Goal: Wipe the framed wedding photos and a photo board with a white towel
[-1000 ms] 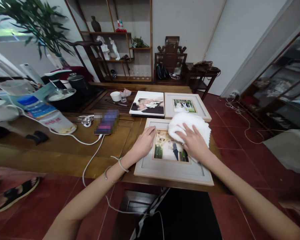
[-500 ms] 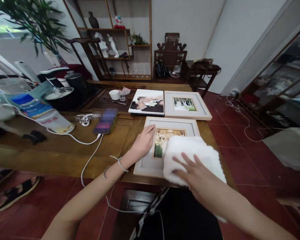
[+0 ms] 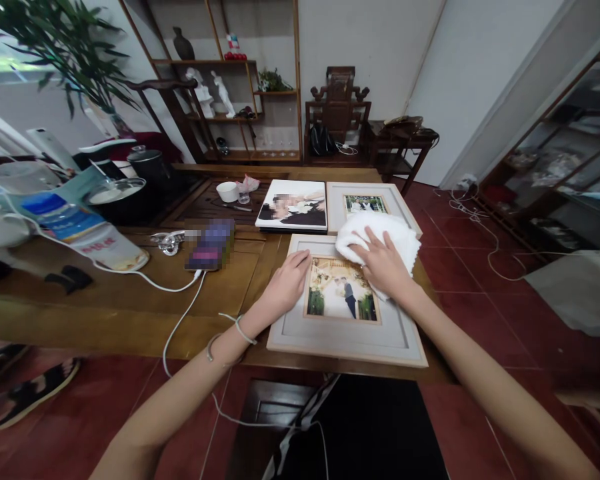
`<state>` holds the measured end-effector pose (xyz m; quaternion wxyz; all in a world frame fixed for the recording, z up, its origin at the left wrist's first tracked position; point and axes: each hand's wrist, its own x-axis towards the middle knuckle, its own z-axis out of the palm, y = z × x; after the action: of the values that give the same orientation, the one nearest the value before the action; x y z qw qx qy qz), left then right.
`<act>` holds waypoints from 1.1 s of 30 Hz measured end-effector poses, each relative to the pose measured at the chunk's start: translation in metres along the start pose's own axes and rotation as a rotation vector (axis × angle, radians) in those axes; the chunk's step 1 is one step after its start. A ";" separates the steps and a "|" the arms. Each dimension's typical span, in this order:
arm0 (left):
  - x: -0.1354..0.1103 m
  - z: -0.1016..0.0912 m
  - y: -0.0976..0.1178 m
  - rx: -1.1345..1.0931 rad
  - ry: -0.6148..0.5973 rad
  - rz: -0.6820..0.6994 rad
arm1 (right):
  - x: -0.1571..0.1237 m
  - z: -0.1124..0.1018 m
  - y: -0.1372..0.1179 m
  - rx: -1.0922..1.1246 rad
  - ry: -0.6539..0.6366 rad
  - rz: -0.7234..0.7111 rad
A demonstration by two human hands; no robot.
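A light wood picture frame with a wide pale mat and a photo of a couple lies flat near the table's front edge. My left hand holds its left border, fingers close together; the thumb is hidden. With spread fingers, my right hand presses a folded white towel onto the frame's upper right corner. The towel also overlaps the lower part of a second picture frame behind. Left of that lies a white-edged photo panel, seemingly on top of another.
A charging phone with a white cable lies left of the frames. Beyond it are a tilted plastic bottle, a dark pot and a small white cup. The cable hangs over the table's front edge.
My right hand has slid the towel forward, away from me, from the frame's lower right to its upper right corner, uncovering the photo. My left hand has stayed put.
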<state>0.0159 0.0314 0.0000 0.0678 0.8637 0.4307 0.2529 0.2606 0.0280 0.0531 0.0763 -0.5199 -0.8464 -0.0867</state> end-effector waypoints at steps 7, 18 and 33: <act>-0.001 0.002 0.001 -0.025 0.006 -0.038 | -0.020 -0.015 -0.023 0.062 -0.148 -0.120; -0.006 -0.006 0.010 0.016 -0.078 -0.047 | -0.107 -0.059 -0.089 0.371 -0.390 -0.308; -0.005 -0.003 0.008 0.013 -0.082 -0.054 | 0.010 -0.004 -0.020 0.071 -0.053 -0.150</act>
<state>0.0178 0.0226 0.0035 0.0869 0.8618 0.4524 0.2124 0.2387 0.0268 0.0576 0.0655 -0.4541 -0.8872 -0.0483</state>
